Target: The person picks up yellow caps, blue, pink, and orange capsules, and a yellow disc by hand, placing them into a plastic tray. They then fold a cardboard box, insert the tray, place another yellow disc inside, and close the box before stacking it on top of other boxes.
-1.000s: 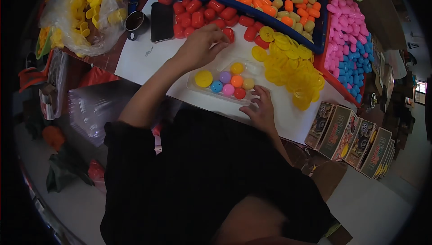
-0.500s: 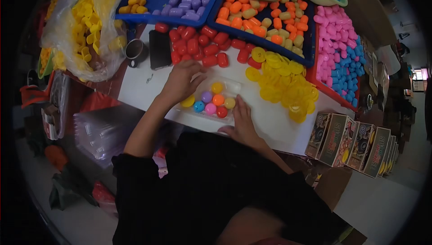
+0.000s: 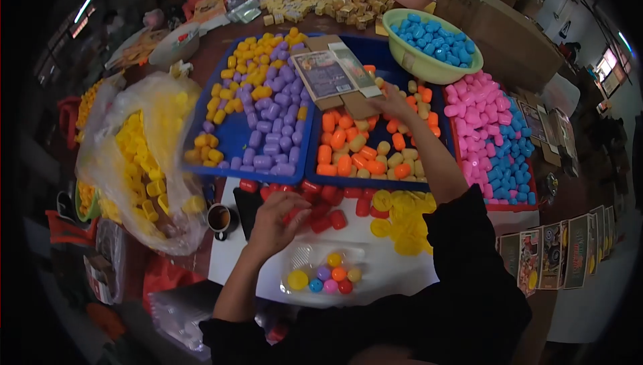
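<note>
The left hand [image 3: 278,223], its fingers loosely bent and the thumb apart from them, hovers beside a pile of glossy red plastic capsules [image 3: 337,219], with a clear plastic blister tray [image 3: 299,255] holding small multicoloured rounded pieces [image 3: 339,274] and a flat yellow disc [image 3: 297,280] lying nearer the body on the white work surface [image 3: 233,268]. The right hand [image 3: 394,104] reaches to the edge of a flattened printed cardboard box [image 3: 328,74], which lies across blue plastic trays [image 3: 362,181]; I cannot tell whether its fingers pinch the card.
</note>
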